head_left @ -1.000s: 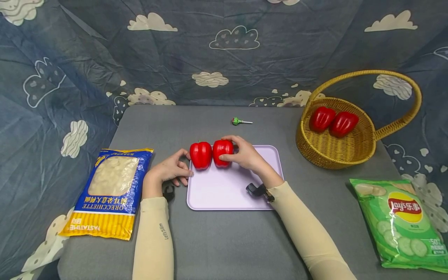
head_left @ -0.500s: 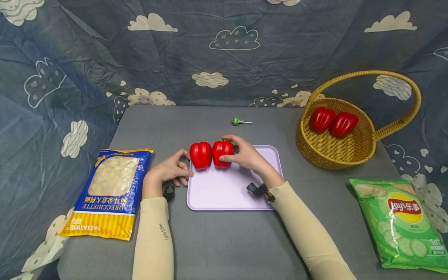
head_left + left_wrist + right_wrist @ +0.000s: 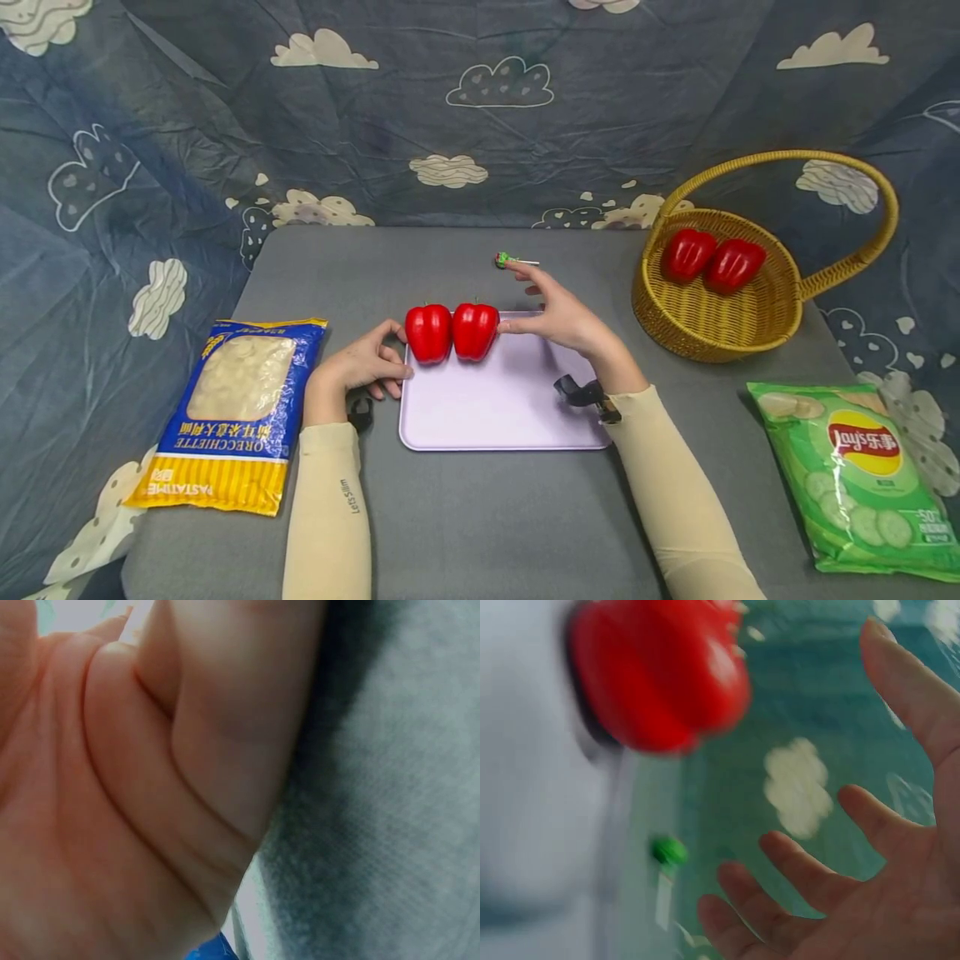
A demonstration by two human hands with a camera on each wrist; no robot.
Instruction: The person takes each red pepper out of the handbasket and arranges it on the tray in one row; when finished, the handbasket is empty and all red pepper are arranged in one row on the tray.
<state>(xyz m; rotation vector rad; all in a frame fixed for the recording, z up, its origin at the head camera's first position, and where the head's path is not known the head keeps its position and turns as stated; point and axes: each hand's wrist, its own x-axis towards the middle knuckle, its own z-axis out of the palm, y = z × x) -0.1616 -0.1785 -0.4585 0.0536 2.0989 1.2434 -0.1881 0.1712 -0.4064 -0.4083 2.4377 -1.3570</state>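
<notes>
Two red bell peppers [image 3: 428, 334] [image 3: 476, 332] stand side by side on the back left part of the lilac tray [image 3: 480, 412]. My left hand [image 3: 363, 362] holds the tray's left edge with bent fingers, one fingertip close to the left pepper. In the left wrist view its palm [image 3: 112, 787] fills much of the frame and the fingertips are hidden. My right hand [image 3: 562, 314] is just right of the right pepper, fingers spread and nothing held. The right wrist view shows that hand [image 3: 847, 885] apart from a red pepper [image 3: 664, 675].
A wicker basket [image 3: 686, 343] with two red peppers [image 3: 735, 266] stands at the back right. A green-wrapped lollipop [image 3: 502, 260] lies behind the tray. A blue and yellow pasta bag [image 3: 236, 417] lies left, and a green chip bag [image 3: 855, 483] lies right.
My right hand has let go of the right pepper and moved off to the right, its fingers spreading. The pepper stays upright on the tray. My left hand has kept its place.
</notes>
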